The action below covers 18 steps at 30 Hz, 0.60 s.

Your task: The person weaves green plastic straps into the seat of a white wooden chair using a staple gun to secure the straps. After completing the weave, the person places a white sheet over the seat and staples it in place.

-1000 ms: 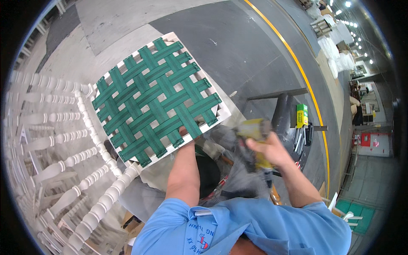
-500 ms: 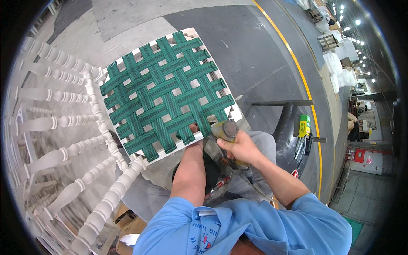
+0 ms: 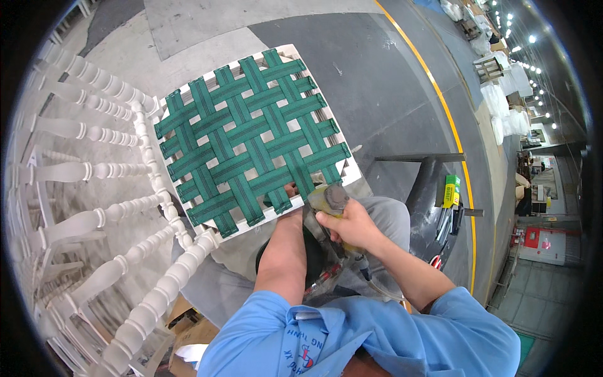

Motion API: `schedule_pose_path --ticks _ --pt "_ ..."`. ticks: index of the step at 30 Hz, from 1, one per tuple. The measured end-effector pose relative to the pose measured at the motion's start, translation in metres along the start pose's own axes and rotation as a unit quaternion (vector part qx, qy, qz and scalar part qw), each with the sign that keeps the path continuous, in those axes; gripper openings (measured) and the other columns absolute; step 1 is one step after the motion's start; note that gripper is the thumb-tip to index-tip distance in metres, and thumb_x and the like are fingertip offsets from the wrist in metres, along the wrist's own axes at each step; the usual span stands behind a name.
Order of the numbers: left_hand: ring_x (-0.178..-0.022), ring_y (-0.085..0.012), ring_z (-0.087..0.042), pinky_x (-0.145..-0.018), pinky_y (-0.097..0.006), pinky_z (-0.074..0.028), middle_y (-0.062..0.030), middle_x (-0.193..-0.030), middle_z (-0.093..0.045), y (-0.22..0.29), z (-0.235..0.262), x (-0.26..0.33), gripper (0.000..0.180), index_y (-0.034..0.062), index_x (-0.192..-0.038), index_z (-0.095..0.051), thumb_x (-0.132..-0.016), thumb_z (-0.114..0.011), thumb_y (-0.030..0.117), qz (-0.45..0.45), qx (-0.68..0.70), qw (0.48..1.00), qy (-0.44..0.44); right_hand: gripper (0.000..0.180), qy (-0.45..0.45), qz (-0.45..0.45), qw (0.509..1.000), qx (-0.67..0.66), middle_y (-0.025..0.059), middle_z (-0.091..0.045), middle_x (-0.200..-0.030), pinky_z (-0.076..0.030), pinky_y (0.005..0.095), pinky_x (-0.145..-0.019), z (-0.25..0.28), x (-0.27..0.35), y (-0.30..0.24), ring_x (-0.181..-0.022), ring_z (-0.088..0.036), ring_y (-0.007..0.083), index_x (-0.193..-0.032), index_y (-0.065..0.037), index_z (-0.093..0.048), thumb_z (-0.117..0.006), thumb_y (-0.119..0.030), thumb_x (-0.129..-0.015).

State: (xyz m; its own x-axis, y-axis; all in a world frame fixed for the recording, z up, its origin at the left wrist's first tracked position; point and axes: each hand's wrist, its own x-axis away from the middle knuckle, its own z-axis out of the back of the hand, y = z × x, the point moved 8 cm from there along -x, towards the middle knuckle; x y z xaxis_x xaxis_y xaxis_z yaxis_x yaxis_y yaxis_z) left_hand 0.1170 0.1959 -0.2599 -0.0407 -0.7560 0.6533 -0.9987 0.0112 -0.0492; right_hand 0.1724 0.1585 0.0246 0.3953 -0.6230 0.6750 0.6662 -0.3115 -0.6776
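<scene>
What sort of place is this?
It looks like a furniture workshop or factory. There's a white chair frame with woven green straps, a yellow tool held near its edge, and a long yellow floor line.

Across the grey floor (image 3: 352, 75) a yellow line (image 3: 429, 71) is swept in a long curve! On the right, a green-and-yellow box (image 3: 451, 191) is set on a dark stand (image 3: 422, 188), with slim tools (image 3: 445, 221) laid near it. Farther back, white wrapped bundles (image 3: 496, 103) are piled, bright lamps (image 3: 532, 39) are strung in rows, a red panel (image 3: 531, 237) is spotted. Lower left, a cardboard box (image 3: 196, 332) is glimpsed.
</scene>
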Motion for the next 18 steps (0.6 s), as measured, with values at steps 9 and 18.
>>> schedule_pose_path --ticks 9,18 --pt "-0.12 -0.0365 -0.057 -0.105 -0.043 -0.043 -0.0198 -0.126 -0.061 -0.053 -0.018 0.094 0.046 0.0094 -0.127 -0.057 -0.091 -0.053 0.039 0.344 -0.017 0.876 -0.339 0.032 0.065 0.053 0.989 -0.123 0.0011 -0.06 -0.08 -0.045 0.0253 -0.045 0.067 0.053 0.001 -0.053 -0.056 0.0103 -0.116 -0.004 -0.058 -0.069 -0.025 -0.094" --pt "-0.108 -0.0299 -0.063 -0.098 -0.039 -0.046 -0.0176 -0.119 -0.066 -0.001 -0.028 0.167 0.044 0.004 -0.129 -0.057 -0.09 -0.062 0.021 -0.151 -0.739 0.648 -0.106 0.033 0.039 0.076 0.989 -0.119 0.0014 -0.059 -0.079 -0.044 0.0254 -0.044 0.071 0.057 0.009 -0.053 -0.056 0.01 -0.112 -0.003 -0.057 -0.07 -0.026 -0.093"
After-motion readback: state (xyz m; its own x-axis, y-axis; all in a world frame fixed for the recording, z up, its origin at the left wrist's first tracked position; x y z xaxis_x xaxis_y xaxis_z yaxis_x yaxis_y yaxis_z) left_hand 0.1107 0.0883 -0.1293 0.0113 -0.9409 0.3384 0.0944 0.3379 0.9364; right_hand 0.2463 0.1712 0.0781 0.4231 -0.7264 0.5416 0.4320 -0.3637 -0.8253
